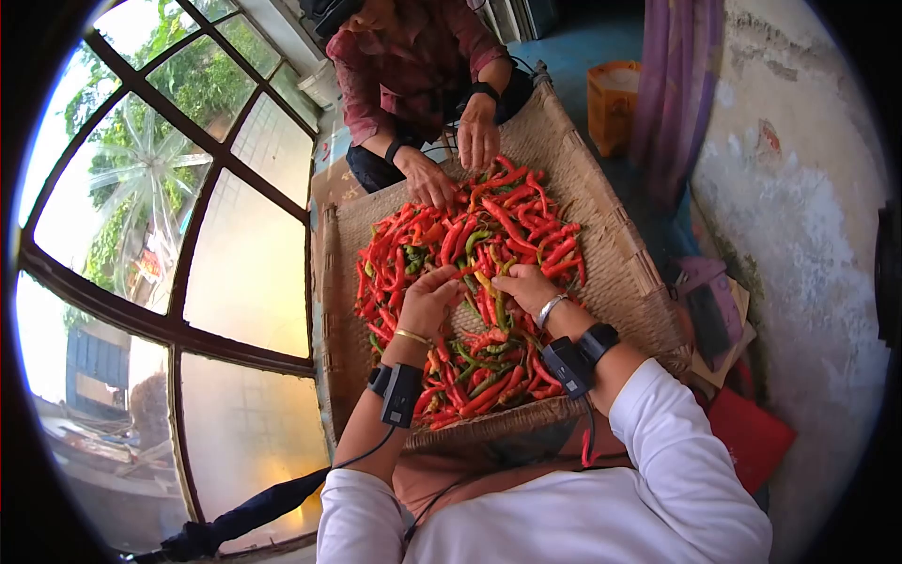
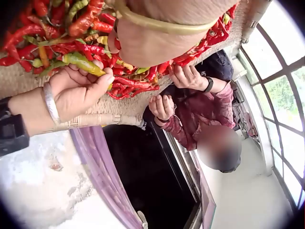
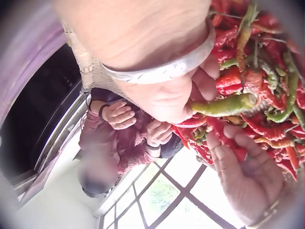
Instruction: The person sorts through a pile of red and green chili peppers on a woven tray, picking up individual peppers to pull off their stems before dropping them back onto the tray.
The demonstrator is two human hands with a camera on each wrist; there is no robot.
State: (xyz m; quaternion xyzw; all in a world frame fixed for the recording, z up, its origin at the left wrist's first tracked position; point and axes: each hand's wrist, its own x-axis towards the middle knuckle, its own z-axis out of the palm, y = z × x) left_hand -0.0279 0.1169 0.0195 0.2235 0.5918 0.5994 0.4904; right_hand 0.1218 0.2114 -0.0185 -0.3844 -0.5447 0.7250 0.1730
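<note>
A heap of chili peppers (image 1: 479,376), mostly red with some green and yellow, lies on a woven tray (image 1: 611,244). Over its middle, my right hand (image 1: 528,288) pinches a yellow-green chili pepper (image 3: 226,106) between thumb and fingers. The same pepper appears lengthwise in the left wrist view. Just left of it, my left hand (image 1: 430,299) holds a red chili pepper (image 1: 467,271) at its fingertips; in the right wrist view this hand's fingers partly hide the pepper. Both hands are close together, low over the heap.
Across the tray sits another person (image 1: 413,66), one hand (image 1: 427,179) at the heap's far edge and the other (image 1: 479,136) just above it. A paned window (image 1: 244,244) borders the left. An orange container (image 1: 614,108) and purple curtain (image 1: 676,94) stand right of the tray.
</note>
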